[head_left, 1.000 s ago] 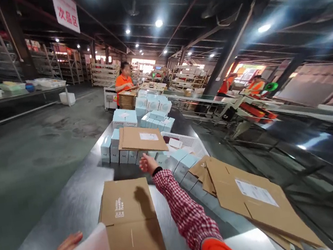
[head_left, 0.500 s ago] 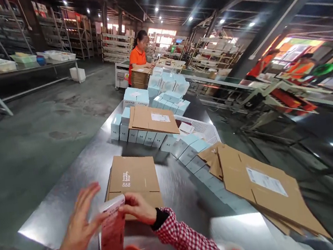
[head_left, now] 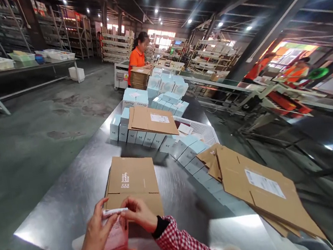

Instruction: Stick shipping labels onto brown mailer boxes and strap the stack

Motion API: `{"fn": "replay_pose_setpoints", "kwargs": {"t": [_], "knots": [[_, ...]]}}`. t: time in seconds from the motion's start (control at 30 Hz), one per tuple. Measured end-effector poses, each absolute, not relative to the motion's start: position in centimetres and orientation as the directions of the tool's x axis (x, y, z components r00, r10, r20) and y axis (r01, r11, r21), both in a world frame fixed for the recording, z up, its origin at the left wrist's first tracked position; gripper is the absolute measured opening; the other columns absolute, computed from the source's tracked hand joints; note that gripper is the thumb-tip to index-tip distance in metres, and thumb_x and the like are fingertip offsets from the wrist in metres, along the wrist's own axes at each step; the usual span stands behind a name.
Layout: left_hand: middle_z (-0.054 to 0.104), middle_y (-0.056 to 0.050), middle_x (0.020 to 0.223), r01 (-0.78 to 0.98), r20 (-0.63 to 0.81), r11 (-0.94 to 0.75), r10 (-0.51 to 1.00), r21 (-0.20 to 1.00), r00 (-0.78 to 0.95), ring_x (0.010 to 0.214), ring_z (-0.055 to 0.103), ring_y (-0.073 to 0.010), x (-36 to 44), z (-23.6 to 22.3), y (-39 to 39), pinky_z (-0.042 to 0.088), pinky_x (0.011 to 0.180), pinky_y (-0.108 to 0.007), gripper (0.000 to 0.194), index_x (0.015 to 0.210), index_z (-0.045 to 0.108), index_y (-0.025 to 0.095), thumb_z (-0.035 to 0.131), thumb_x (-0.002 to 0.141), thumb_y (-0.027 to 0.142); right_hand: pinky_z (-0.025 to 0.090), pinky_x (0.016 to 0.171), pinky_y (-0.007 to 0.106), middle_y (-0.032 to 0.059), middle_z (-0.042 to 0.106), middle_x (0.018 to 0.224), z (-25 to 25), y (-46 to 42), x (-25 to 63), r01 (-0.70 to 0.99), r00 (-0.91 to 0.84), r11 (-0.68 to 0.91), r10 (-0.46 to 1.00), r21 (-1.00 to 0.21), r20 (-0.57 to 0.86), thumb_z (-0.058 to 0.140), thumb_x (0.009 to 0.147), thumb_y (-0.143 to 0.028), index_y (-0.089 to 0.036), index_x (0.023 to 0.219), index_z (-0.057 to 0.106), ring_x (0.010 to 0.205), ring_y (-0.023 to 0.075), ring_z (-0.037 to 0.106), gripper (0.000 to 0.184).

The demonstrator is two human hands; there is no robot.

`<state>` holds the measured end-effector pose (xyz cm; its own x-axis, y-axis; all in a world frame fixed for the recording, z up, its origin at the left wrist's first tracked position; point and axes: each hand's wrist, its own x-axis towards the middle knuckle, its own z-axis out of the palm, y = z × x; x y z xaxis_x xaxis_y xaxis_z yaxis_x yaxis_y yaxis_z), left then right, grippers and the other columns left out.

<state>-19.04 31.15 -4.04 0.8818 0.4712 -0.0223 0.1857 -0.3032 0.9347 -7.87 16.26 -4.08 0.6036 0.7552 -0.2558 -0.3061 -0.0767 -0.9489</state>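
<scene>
Both my hands hold a slim pink and white box (head_left: 116,237) upright close to my body, at the near edge of a steel table (head_left: 71,197). My left hand (head_left: 97,235) grips its left side with fingers at the top edge. My right hand (head_left: 140,214) pinches the top from the right. Just beyond the box lies a closed brown carton (head_left: 133,184) with white print on its lid. My sleeves are red checked over an orange vest.
Rows of pale blue boxes (head_left: 143,137) stand farther along the table under a flat cardboard sheet (head_left: 152,120). A stack of flattened cartons (head_left: 257,188) lies at the right, a white basket (head_left: 200,130) behind it. A person in orange (head_left: 138,60) works at the far end.
My right hand came back from the pale blue boxes to the pink box. My left hand, spread open half a second ago, has closed on the box's left side.
</scene>
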Motion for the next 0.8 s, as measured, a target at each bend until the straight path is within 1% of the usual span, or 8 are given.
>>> {"fn": "replay_pose_setpoints", "kwargs": {"t": [0.07, 0.13, 0.33, 0.47, 0.53, 0.67, 0.73, 0.8], "knots": [[0.068, -0.009, 0.100, 0.198, -0.038, -0.305, 0.459, 0.932, 0.888, 0.093, 0.067, -0.0249, -18.9, -4.4, 30.9, 0.051, 0.085, -0.038, 0.056, 0.127, 0.046, 0.017, 0.055, 0.082, 0.050, 0.044, 0.065, 0.025, -0.0009, 0.062, 0.078, -4.3, 16.2, -7.8, -0.415, 0.566, -0.073, 0.759, -0.907, -0.321, 0.082, 0.061, -0.047, -0.018, 0.092, 0.063, 0.068, 0.0115, 0.056, 0.047], [0.068, -0.009, 0.100, 0.214, -0.069, -0.288, 0.441, 0.933, 0.895, 0.093, 0.066, -0.0249, -18.8, -4.5, 30.8, 0.051, 0.085, -0.038, 0.058, 0.129, 0.043, 0.016, 0.054, 0.083, 0.050, 0.045, 0.068, 0.027, -0.0005, 0.064, 0.076, -4.2, 16.3, -7.7, -0.410, 0.574, -0.077, 0.753, -0.909, -0.322, 0.082, 0.061, -0.047, -0.016, 0.090, 0.065, 0.067, 0.0122, 0.058, 0.045], [0.068, 0.000, 0.075, 0.240, -0.114, -0.239, 0.442, 0.941, 0.890, 0.073, 0.066, -0.0222, -18.1, -5.2, 31.1, 0.051, 0.071, -0.034, 0.058, 0.127, 0.042, 0.016, 0.057, 0.083, 0.051, 0.044, 0.066, 0.027, -0.0005, 0.064, 0.069, -5.1, 16.8, -7.5, -0.305, 0.687, -0.056, 0.679, -0.951, -0.260, 0.079, 0.064, -0.046, -0.016, 0.079, 0.065, 0.064, 0.0125, 0.057, 0.037], [0.072, -0.005, 0.096, 0.258, -0.138, -0.261, 0.403, 0.930, 0.905, 0.088, 0.067, -0.0234, -18.1, -6.5, 31.7, 0.052, 0.078, -0.034, 0.058, 0.125, 0.050, 0.018, 0.060, 0.080, 0.053, 0.043, 0.060, 0.025, -0.0024, 0.060, 0.063, -6.7, 16.8, -6.8, -0.344, 0.647, -0.059, 0.709, -0.937, -0.281, 0.079, 0.063, -0.046, -0.016, 0.075, 0.058, 0.057, 0.0105, 0.054, 0.039], [0.071, -0.006, 0.097, 0.248, -0.127, -0.335, 0.344, 0.909, 0.930, 0.090, 0.066, -0.0229, -18.3, -7.5, 32.1, 0.051, 0.079, -0.032, 0.048, 0.114, 0.059, 0.018, 0.052, 0.085, 0.055, 0.044, 0.058, 0.024, -0.0031, 0.058, 0.064, -7.0, 16.6, -5.2, -0.298, 0.662, -0.068, 0.704, -0.952, -0.258, 0.075, 0.068, -0.046, -0.018, 0.077, 0.055, 0.057, 0.0106, 0.053, 0.036], [0.068, -0.004, 0.070, 0.244, -0.135, -0.472, 0.254, 0.847, 0.958, 0.069, 0.064, -0.0211, -19.3, -9.8, 32.9, 0.050, 0.065, -0.030, 0.052, 0.077, 0.067, 0.018, 0.033, 0.094, 0.053, 0.042, 0.049, 0.022, -0.0048, 0.052, 0.065, -6.0, 15.9, 1.8, -0.124, 0.869, -0.101, 0.469, -0.987, -0.158, 0.064, 0.076, -0.040, -0.021, 0.082, 0.049, 0.055, 0.0106, 0.050, 0.025], [0.070, -0.006, 0.074, 0.208, -0.104, -0.547, 0.215, 0.811, 0.971, 0.072, 0.066, -0.0221, -19.9, -11.1, 33.0, 0.052, 0.070, -0.033, 0.048, 0.078, 0.071, 0.019, 0.037, 0.094, 0.050, 0.042, 0.051, 0.021, -0.0046, 0.051, 0.069, -5.9, 15.7, 5.6, -0.056, 0.941, -0.138, 0.324, -0.989, -0.098, 0.061, 0.076, -0.033, -0.021, 0.083, 0.048, 0.058, 0.0102, 0.049, 0.019], [0.073, -0.009, 0.095, 0.111, -0.025, -0.629, 0.144, 0.770, 0.989, 0.092, 0.067, -0.0250, -20.1, -12.3, 32.8, 0.052, 0.086, -0.039, 0.041, 0.090, 0.074, 0.023, 0.040, 0.094, 0.045, 0.045, 0.059, 0.021, -0.0037, 0.053, 0.075, -6.5, 15.8, 8.4, -0.029, 0.946, -0.198, 0.311, -0.980, -0.091, 0.063, 0.071, -0.025, -0.021, 0.086, 0.048, 0.066, 0.0111, 0.052, 0.021]]}}
